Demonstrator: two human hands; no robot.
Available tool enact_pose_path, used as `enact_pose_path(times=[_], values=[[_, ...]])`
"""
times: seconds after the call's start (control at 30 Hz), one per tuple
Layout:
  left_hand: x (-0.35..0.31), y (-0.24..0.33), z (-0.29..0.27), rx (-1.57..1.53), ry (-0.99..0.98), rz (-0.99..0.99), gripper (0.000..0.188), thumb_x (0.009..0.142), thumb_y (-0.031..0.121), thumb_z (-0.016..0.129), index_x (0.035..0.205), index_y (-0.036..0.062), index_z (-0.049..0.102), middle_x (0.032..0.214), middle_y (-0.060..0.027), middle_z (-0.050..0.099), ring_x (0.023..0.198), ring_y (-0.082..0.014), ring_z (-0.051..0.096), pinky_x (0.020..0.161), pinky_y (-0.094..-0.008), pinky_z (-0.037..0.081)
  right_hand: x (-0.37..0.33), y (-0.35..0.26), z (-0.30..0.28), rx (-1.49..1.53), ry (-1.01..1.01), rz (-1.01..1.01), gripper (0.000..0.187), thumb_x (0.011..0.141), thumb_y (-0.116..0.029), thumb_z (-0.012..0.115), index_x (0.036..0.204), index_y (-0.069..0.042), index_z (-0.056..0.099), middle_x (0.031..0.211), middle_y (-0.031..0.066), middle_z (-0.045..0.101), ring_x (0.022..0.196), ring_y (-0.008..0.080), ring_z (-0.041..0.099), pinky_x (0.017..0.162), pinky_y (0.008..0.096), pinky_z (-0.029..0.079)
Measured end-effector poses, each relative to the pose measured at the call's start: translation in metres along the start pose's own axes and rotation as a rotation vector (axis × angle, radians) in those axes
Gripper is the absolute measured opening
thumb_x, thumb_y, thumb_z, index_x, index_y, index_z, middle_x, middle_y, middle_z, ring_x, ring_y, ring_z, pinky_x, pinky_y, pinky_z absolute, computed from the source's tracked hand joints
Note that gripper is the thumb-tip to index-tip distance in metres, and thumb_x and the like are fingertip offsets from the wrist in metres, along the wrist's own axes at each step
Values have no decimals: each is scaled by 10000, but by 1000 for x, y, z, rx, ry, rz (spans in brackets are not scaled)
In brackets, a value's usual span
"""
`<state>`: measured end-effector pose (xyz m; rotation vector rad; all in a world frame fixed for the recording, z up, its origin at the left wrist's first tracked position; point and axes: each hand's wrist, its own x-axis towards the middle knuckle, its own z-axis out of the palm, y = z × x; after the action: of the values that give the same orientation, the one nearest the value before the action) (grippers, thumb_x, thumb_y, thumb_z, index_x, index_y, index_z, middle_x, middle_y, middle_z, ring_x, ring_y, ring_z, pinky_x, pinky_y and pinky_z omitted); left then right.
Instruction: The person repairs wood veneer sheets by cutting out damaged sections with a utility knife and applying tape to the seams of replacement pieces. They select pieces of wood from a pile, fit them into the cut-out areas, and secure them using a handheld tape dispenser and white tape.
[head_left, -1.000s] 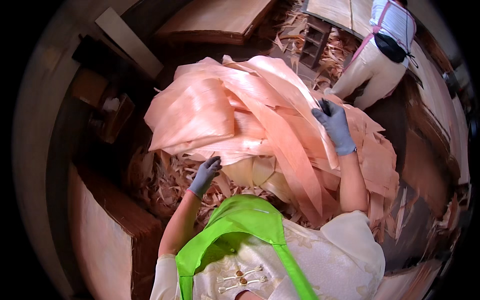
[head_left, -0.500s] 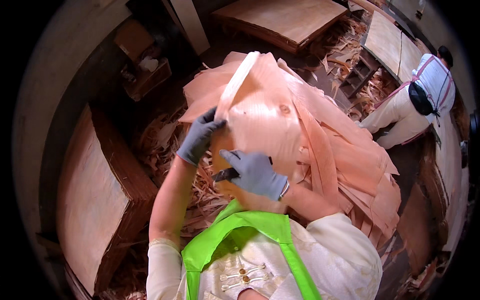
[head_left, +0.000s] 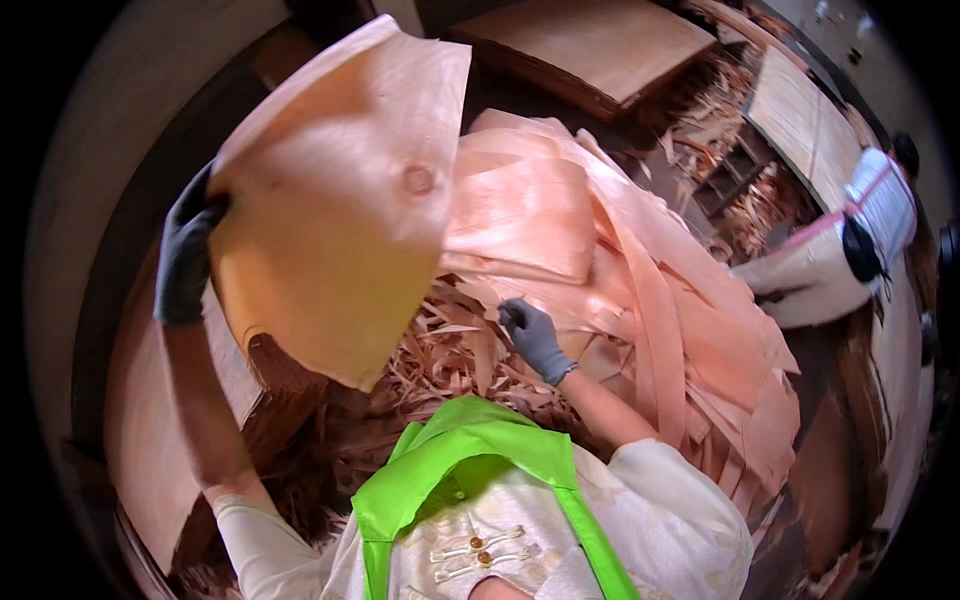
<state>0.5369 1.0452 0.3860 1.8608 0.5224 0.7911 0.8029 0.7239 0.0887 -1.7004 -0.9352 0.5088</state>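
Note:
A large, thin wood veneer sheet [head_left: 330,200] with a round knot is raised at the left, its lower part lit yellow. My left hand [head_left: 185,255], in a grey glove, grips the sheet by its left edge, fingers partly behind it. My right hand [head_left: 535,338], gloved in grey too, is curled closed over the near side of a veneer pile [head_left: 680,310]. Something dark shows at its fingers, too small to make out. Between the hands, wood shavings and torn strips [head_left: 450,345] cover the floor.
Stacked veneer sheets [head_left: 150,400] stand at the left, and another flat stack [head_left: 600,40] lies at the back. To the right a person [head_left: 840,240] in white bends over beside more boards [head_left: 800,115]. A wooden crate-like frame [head_left: 735,175] sits among shavings.
My left hand has swung left and up, lifting the veneer sheet off the pile. My right hand has drawn away from the sheet, slightly right; its black tool no longer shows clearly.

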Motion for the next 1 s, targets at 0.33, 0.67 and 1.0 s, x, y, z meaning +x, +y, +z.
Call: enact_pose_path(times=[0.33,0.67,1.0], values=[[-214,-32,-237,297,632,-110,355,858,43,570,1211,6,569,1098,-12,611,989,-111,555,891,-254,436,-7,58,65,41,-412,107,216,892,-202,581,871,8,629,778,72,646,684,150,575,644,298,470],[-373,-87,-289,276,953,-247,292,842,166,630,1080,-3,638,904,-7,637,796,-97,563,729,-258,478,15,-35,263,-17,-762,28,138,849,-82,566,899,32,625,919,80,642,829,182,573,773,287,453],[-555,11,-209,600,1209,-537,217,819,63,605,1028,10,630,859,-83,666,796,-92,576,765,-259,474,-21,-197,541,627,-1245,597,375,941,-369,478,1149,-75,580,990,49,630,717,105,524,607,246,426]])
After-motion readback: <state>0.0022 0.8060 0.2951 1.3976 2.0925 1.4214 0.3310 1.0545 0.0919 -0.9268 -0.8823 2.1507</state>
